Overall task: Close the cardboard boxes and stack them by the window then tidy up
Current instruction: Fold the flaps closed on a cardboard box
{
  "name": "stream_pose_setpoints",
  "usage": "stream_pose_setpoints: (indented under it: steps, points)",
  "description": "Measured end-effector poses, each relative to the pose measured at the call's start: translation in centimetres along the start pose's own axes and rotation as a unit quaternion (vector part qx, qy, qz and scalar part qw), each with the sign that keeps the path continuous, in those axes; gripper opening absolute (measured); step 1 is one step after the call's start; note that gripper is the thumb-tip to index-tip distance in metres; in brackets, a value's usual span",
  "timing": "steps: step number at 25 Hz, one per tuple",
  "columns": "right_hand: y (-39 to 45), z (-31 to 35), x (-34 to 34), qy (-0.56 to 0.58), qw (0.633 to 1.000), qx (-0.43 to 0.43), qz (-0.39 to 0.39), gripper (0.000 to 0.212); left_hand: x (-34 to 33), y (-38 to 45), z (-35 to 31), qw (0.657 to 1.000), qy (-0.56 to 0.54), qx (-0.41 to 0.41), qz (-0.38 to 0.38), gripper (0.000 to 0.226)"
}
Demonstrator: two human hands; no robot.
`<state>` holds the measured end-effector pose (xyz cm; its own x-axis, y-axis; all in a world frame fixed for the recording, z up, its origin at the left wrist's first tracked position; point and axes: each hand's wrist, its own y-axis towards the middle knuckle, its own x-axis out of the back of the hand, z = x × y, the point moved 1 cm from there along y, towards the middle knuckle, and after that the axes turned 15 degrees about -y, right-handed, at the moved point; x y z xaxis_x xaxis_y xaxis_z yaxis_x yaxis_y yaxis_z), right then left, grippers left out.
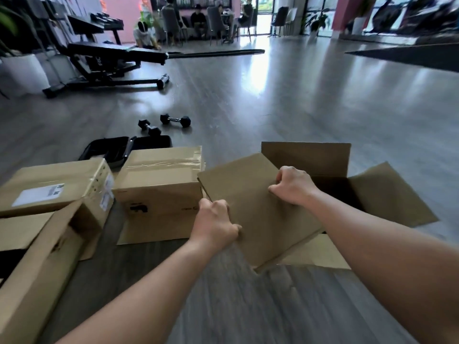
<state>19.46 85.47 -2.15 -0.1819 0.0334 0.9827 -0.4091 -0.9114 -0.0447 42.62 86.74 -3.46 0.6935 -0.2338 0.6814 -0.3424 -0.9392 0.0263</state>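
An open cardboard box (pixel 387 194) sits on the floor at the right, its far and right flaps standing out. Its left flap (pixel 250 194) is folded over the opening. My left hand (pixel 213 223) grips that flap's near left edge. My right hand (pixel 293 186) curls its fingers over the flap's far right edge. A taped closed box (pixel 159 180) stands just left of it. Further left lies another closed box with a white label (pixel 57 184). An open box (pixel 37 259) lies at the near left.
Two black dumbbells (pixel 173 120) and an open black case (pixel 109 150) lie on the grey floor beyond the boxes. A black weight bench (pixel 104 63) stands at the back left. Several people sit at tables far behind.
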Motion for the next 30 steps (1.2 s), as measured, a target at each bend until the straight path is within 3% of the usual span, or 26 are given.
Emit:
stream_pose_setpoints:
  steps: [8,11,14,22,26,28,30]
  points:
    - [0.9,-6.4,-4.2,-0.102,0.991,-0.010,0.090,0.066,-9.1,-1.3,-1.8,0.998,-0.018,0.022,0.047,0.033]
    - [0.5,-6.2,-5.8,-0.097,0.981,0.076,0.148,0.071,-10.7,-1.6,-1.7,0.997,-0.015,0.000,0.070,0.027]
    - [-0.3,-4.5,-6.4,-0.115,0.970,0.155,0.146,0.079,-11.4,-1.7,-1.8,0.996,0.003,-0.028,0.083,0.029]
    - [-1.3,-3.1,-5.6,-0.218,0.934,0.180,0.219,0.055,-12.1,-1.8,-1.8,0.984,0.111,-0.106,0.091,0.008]
    - [-1.5,-5.2,-4.7,-0.287,0.920,0.184,0.192,0.061,-12.4,-1.0,-1.4,0.971,0.170,-0.119,0.122,0.016]
    - [-1.6,-6.8,-4.6,-0.309,0.925,0.175,0.136,0.058,-12.6,-0.6,-1.1,0.963,0.192,-0.130,0.139,0.039]
    - [-1.6,-8.5,-4.9,-0.246,0.945,0.168,0.135,0.066,-12.6,-0.2,-1.0,0.955,0.219,-0.131,0.151,0.053]
